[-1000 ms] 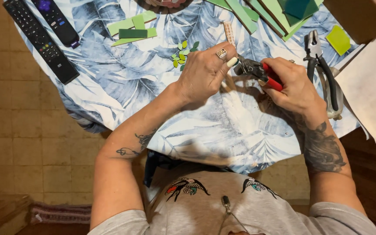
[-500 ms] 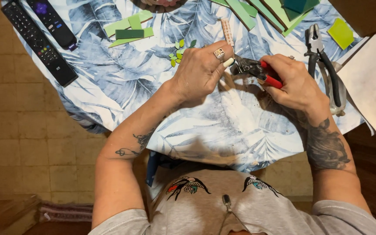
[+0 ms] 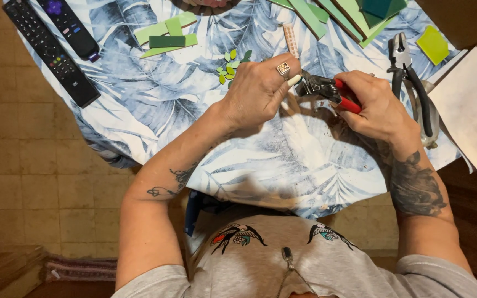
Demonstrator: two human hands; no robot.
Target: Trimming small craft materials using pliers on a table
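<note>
Barely anything has shifted since a second ago — both hands stay locked on the red-handled nippers above the leaf-print cloth.

The right hand is closed round the red handles; the left hand pinches a small pale piece at the tool's metal head. Small green leaf-shaped pieces lie just beyond the left hand — black-handled pliers rest right of the right hand, two remote controls far left.

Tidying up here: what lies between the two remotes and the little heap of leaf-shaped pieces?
In the head view, green strips lie between the remotes and the leaf-shaped pieces.
</note>
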